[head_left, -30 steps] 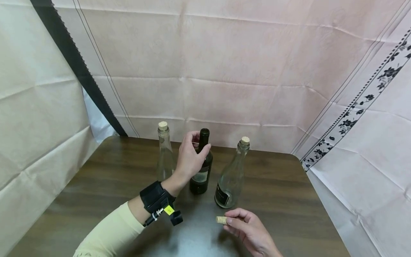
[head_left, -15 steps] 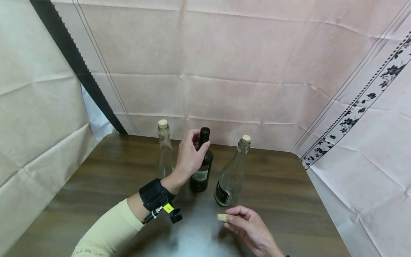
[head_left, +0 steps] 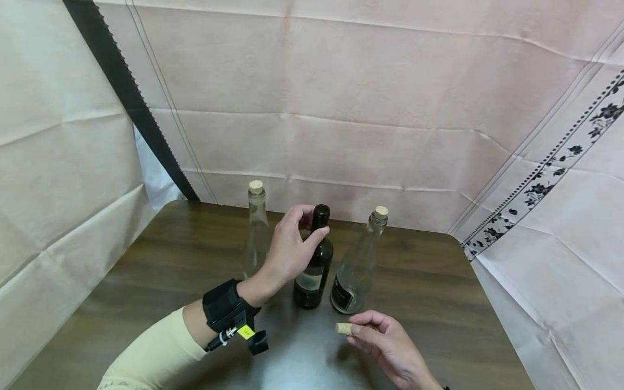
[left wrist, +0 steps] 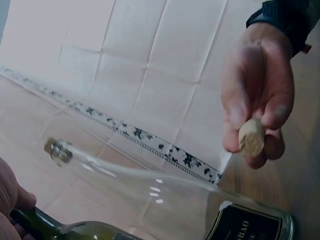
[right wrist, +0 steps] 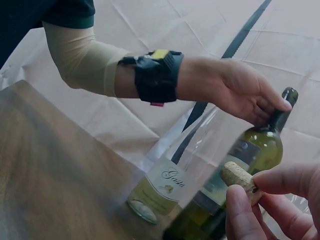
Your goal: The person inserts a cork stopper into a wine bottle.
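Observation:
My left hand (head_left: 291, 248) grips the neck of a dark green wine bottle (head_left: 320, 259), which stands at the middle of the table between two clear bottles. Its mouth is uncovered in the head view. In front of the bottles, my right hand (head_left: 387, 346) pinches a loose cork (head_left: 344, 329) between thumb and fingers, with one end sticking out to the left. The right wrist view shows this cork (right wrist: 236, 175) overlapping the green bottle (right wrist: 267, 145). The left wrist view has the cork (left wrist: 251, 137) end-on, held apart from the bottles.
A clear glass bottle (head_left: 355, 271) with a dark label and a cork in its mouth stands right of the green one. Another corked clear bottle (head_left: 255, 233) is at the left, partly behind my left hand. Pale cloth (head_left: 317, 146) hangs behind the wooden table (head_left: 429, 292).
The green bottle has shifted slightly nearer to me in my left hand's grip. My right hand keeps holding the cork in about the same place. The head view has turned a little left.

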`<action>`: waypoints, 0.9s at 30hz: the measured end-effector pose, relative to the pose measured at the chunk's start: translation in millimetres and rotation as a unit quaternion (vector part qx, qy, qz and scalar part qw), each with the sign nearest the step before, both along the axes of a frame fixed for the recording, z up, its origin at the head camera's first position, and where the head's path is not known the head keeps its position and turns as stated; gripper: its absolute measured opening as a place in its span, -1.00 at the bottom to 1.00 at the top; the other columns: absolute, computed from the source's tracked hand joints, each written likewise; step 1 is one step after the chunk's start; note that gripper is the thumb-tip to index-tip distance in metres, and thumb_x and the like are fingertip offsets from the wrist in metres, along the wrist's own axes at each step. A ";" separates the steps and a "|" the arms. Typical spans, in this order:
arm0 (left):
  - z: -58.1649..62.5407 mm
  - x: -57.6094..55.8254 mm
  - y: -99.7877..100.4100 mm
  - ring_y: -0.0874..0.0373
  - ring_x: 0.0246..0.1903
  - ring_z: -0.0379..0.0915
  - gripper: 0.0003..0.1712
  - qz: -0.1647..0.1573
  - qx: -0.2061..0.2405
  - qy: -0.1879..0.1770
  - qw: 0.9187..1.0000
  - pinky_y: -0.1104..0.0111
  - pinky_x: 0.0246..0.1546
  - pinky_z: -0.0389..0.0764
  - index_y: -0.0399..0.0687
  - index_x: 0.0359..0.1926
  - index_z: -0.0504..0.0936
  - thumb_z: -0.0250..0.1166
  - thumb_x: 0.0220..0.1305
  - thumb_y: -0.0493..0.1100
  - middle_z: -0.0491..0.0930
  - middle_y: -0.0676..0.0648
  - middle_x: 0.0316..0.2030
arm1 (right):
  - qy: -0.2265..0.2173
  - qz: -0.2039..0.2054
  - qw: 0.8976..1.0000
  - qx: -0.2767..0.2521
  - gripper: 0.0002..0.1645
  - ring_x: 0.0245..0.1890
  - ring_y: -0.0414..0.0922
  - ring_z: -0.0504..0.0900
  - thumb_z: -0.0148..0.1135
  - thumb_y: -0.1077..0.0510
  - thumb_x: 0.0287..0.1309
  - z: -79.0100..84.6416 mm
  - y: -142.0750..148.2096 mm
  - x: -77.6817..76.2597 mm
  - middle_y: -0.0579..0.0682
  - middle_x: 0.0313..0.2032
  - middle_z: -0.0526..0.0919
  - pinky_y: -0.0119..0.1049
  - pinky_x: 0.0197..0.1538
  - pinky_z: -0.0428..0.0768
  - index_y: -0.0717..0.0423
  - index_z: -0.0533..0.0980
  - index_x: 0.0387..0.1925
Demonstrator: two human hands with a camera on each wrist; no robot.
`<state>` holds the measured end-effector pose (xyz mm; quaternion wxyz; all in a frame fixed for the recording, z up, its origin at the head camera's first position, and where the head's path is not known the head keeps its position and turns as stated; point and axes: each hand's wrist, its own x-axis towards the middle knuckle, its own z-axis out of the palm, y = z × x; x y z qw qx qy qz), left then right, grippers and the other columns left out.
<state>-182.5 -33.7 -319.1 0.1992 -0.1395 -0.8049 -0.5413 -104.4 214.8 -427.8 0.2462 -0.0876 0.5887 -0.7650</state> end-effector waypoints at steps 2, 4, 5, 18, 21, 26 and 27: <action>1.2 6.9 -2.3 0.04 -0.05 0.54 -0.64 -0.009 -0.001 -0.002 1.000 0.11 0.08 0.62 -0.12 0.11 0.58 0.43 0.36 -0.19 0.59 -0.10 -0.05 | 0.004 -0.002 1.000 0.004 -0.76 -0.10 -0.30 0.76 0.23 0.31 0.41 0.8 1.6 0.3 -0.18 -0.10 0.76 -0.42 0.10 0.71 -0.03 0.69 -0.06; 2.0 14.2 -4.7 0.07 -0.03 0.54 -0.65 -0.019 -0.003 -0.005 1.000 0.10 0.12 0.62 -0.09 0.10 0.58 0.43 0.36 -0.18 0.59 -0.07 -0.06 | 0.007 -0.005 1.000 0.004 -0.77 -0.09 -0.29 0.76 0.23 0.32 0.41 1.4 2.8 0.3 -0.17 -0.10 0.76 -0.41 0.11 0.71 -0.02 0.69 -0.06; 2.3 18.0 -5.9 0.08 -0.03 0.54 -0.66 -0.025 -0.003 -0.007 1.000 0.08 0.14 0.62 -0.08 0.10 0.58 0.42 0.37 -0.18 0.59 -0.06 -0.06 | 0.007 -0.005 1.000 0.002 -0.77 -0.08 -0.29 0.76 0.23 0.32 0.41 1.4 3.2 0.2 -0.17 -0.10 0.76 -0.41 0.12 0.71 0.00 0.69 -0.06; 3.0 58.2 -20.6 0.18 -0.12 0.51 -0.62 -0.083 -0.012 0.001 0.996 0.30 -0.01 0.62 0.04 0.11 0.59 0.46 0.33 -0.18 0.57 0.05 -0.11 | 0.012 0.011 1.000 -0.009 -0.71 -0.05 -0.29 0.76 0.15 0.36 0.44 0.9 11.8 1.8 -0.16 -0.08 0.76 -0.40 0.15 0.70 -0.02 0.70 -0.06; 3.1 64.4 -22.4 0.21 -0.13 0.50 -0.62 -0.093 -0.011 0.001 0.996 0.33 -0.02 0.63 0.04 0.11 0.60 0.47 0.32 -0.18 0.58 0.06 -0.13 | 0.014 0.015 1.000 -0.006 -0.69 -0.05 -0.30 0.76 0.14 0.36 0.45 0.8 14.3 2.2 -0.18 -0.08 0.75 -0.40 0.16 0.70 -0.03 0.70 -0.06; 2.1 70.6 -24.9 0.24 -0.14 0.50 -0.63 -0.107 -0.005 0.001 0.994 0.30 0.00 0.66 0.04 0.09 0.62 0.49 0.29 -0.19 0.59 0.07 -0.16 | 0.016 0.019 1.000 -0.007 -0.69 -0.05 -0.30 0.76 0.13 0.37 0.45 0.7 16.2 2.2 -0.16 -0.07 0.75 -0.39 0.16 0.70 -0.01 0.70 -0.04; 1.6 71.2 -25.5 0.24 -0.14 0.50 -0.63 -0.111 -0.004 -0.002 0.994 0.31 0.01 0.66 0.04 0.09 0.62 0.49 0.29 -0.19 0.59 0.07 -0.16 | 0.013 0.019 1.000 -0.007 -0.69 -0.05 -0.30 0.76 0.13 0.37 0.45 1.5 16.2 2.4 -0.16 -0.07 0.75 -0.39 0.16 0.70 0.01 0.70 -0.04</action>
